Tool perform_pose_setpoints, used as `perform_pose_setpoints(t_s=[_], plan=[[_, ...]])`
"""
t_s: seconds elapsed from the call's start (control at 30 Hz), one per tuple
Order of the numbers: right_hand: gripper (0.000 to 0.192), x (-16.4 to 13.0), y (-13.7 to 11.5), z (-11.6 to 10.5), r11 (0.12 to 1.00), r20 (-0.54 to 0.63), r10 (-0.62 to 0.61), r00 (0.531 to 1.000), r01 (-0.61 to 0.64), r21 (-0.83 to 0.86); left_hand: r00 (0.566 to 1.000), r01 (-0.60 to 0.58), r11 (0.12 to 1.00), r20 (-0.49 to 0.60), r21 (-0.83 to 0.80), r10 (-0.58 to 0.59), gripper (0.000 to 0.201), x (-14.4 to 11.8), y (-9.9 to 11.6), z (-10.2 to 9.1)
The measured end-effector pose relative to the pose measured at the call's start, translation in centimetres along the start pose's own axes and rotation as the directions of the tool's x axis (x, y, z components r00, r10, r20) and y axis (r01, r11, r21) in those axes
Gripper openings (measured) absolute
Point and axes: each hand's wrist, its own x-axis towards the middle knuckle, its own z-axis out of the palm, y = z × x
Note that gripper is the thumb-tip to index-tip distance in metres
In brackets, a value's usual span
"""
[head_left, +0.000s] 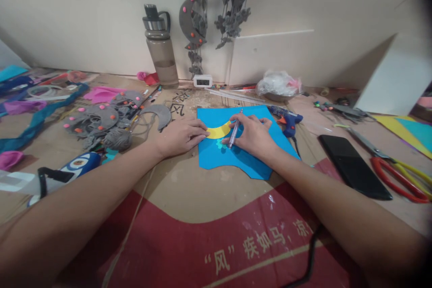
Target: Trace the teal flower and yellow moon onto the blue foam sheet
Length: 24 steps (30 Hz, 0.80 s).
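Observation:
A yellow crescent (218, 132) lies on a blue sheet (249, 162), which has a curved notch in its near edge. My left hand (180, 137) has its fingers bunched together on the crescent's left tip and the sheet's left edge. Over the sheet, my right hand (254, 137) grips a light-coloured pen (234, 134), its fingertips close to the crescent's right end. Just below the crescent is a small teal flower shape (221, 144), partly hidden by the right hand's fingers.
Grey felt crescents with pompoms (101, 119) and yarn lie at left. A bottle (161, 54) and small clock (202, 81) stand behind. At right are a blue glue gun (290, 122), a black phone (353, 166) and red-handled scissors (398, 180). Grey felt garlands (236, 0) hang behind.

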Motion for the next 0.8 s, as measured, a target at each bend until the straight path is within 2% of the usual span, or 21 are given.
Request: perform_pose_setpoints(t_s=[0.5, 0.8], plan=[[0.045, 0.18, -0.09, -0.32, 0.999, 0.028, 0.029, 0.999, -0.029, 0.027, 1.000, -0.007, 1.000, -0.008, 0.011, 0.007, 0.034, -0.03, -0.03, 0.01], [0.019, 0.45, 0.48, -0.45, 0.995, 0.036, 0.038, 0.999, -0.041, 0.089, 1.000, -0.011, 1.000, -0.010, 0.006, 0.011, 0.034, -0.02, -0.01, 0.01]])
